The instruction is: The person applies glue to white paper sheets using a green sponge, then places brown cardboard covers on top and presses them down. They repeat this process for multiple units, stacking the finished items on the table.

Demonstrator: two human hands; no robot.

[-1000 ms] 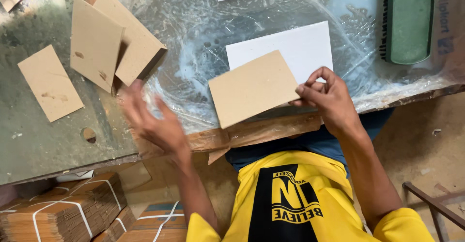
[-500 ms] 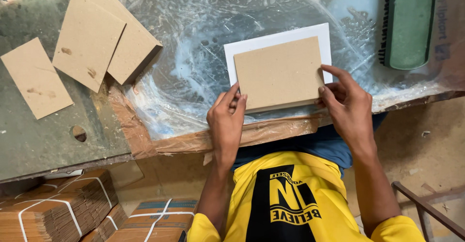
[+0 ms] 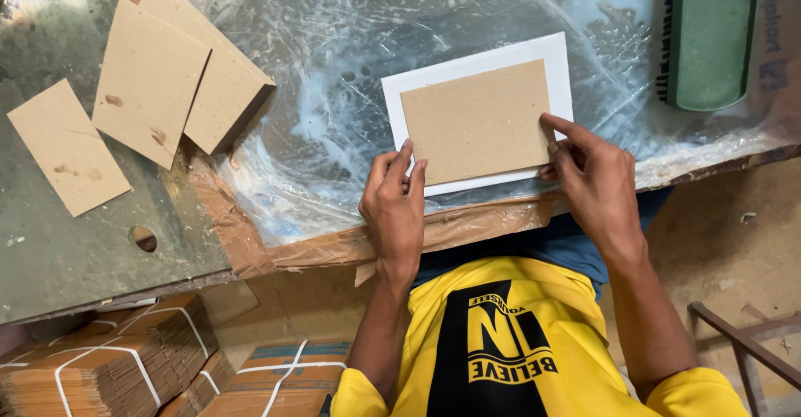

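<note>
loose boards: single flat brown rectangular greyboard piece (image 3: 67, 146) lies far left on the green worktop (image 3: 58, 258); just right of it, a leaning stack of the same brown greyboard rectangles (image 3: 179, 75), not yet used by the look of it.
floor stock: strapped bundles of brown corrugated cardboard (image 3: 100, 367) sit below the table edge, well clear of my arms.
work surface: wrinkled clear plastic sheet (image 3: 334, 116), wet and shiny, taped down at the front with brown tape (image 3: 467, 221).
left hand: my left hand (image 3: 396, 208) is flat, fingers together, tips on the board's lower-left corner. Pressing, not pinching.
board: brown greyboard rectangle (image 3: 477, 121) lies on the white paper sheet (image 3: 476, 60), white margin showing on all four sides. I judge placement done; squaring and pressing in hand; margins not folded over yet.
right hand: my right hand (image 3: 596, 187) has its index finger stretched onto the board's right edge, the other fingers curled at the lower-right corner.
edges: sheet's near edge sits close to the table front; little room there.
open room: bare plastic left of and above the sheet.
far right: green block-shaped pad (image 3: 709, 33), apart from the sheet.
</note>
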